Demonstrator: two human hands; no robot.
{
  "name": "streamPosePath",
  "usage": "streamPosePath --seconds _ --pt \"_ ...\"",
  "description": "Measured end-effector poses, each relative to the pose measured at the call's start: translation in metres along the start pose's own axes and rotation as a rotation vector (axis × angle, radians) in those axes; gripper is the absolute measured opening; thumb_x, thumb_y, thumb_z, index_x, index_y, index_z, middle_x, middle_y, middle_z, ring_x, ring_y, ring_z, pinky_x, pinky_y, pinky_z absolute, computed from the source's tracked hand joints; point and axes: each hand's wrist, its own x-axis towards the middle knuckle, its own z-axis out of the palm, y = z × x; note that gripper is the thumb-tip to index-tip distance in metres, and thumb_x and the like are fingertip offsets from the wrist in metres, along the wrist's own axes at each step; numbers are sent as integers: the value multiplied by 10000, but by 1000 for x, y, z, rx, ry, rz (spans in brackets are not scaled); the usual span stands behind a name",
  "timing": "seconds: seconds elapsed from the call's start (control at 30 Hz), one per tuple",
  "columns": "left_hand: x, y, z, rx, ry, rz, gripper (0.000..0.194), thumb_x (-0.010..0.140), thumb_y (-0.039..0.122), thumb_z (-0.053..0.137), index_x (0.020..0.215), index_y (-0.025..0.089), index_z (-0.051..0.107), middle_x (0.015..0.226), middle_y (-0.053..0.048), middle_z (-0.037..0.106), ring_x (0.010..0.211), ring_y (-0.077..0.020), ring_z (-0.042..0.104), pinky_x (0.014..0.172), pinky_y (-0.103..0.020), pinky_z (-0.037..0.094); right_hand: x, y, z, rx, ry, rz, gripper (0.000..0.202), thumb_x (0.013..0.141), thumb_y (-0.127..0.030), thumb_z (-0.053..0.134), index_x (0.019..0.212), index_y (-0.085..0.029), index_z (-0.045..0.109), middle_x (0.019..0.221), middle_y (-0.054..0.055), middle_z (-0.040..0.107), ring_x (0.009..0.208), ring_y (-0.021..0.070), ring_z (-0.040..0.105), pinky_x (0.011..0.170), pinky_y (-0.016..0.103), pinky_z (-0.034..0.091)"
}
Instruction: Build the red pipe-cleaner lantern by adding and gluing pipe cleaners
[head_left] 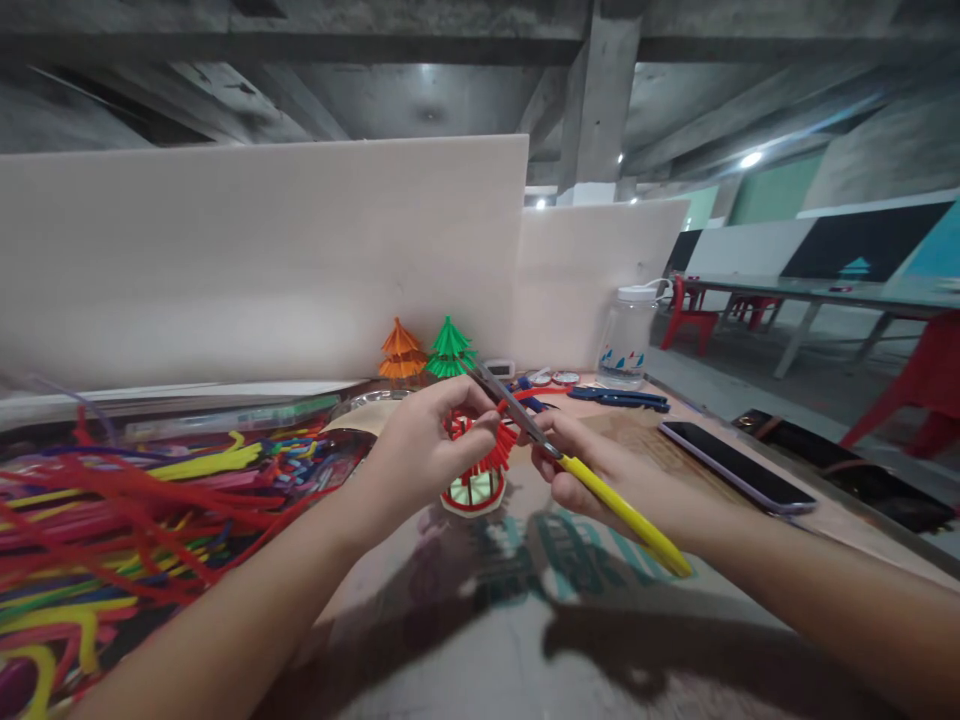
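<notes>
My left hand (442,435) is closed, thumb and fingers pinching a thin red strip (536,392) that runs off to the right behind a metal blade. That blade belongs to yellow-handled scissors (626,515) in my right hand (581,455); only one handle shows clearly, and the blades cross the strip near my left fingertips. Just below and behind my hands stands a small red pagoda-like model (474,490) with a pale round base, its upper part partly hidden by my left hand. Farther back are an orange tiered model (403,352) and a green one (450,350).
Many coloured strips (112,510) are heaped at left. On the right lie blue-handled pliers (619,398) and a phone (735,465), with a clear water bottle (626,335) behind. White panels (262,260) border the table's back. Red chairs (686,320) stand beyond.
</notes>
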Motion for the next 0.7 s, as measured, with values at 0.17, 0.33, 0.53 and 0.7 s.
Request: streamPosePath --seconds 0.17,0.33,0.53,0.7 --pt "0 1 2 -6 -21 4 102 827 113 580 785 196 620 829 19 691 755 -130 617 678 -240 463 1 -2 -1 -31 5 -26 527 902 -673 584 1171 -226 512 905 -8 494 698 109 407 586 229 374" --pt "-2 0 1 14 -10 2 92 806 115 582 793 200 615 839 11 709 769 -148 636 691 -260 470 -1 -1 0 -49 51 -17 500 899 -668 597 1113 -220 532 861 -21 477 682 106 406 580 227 380" --pt "-1 1 2 70 2 20 115 809 128 560 828 203 645 833 11 708 772 -149 645 710 -264 482 0 -2 8 21 151 49 543 852 -625 694 1199 -232 551 939 12 606 724 125 527 614 244 428" --pt "2 2 1 191 32 35 101 873 205 567 825 197 656 841 -5 729 772 -159 652 708 -273 479 8 6 4 -105 279 52 469 824 -523 752 1119 -213 561 860 14 662 738 158 595 664 285 470"
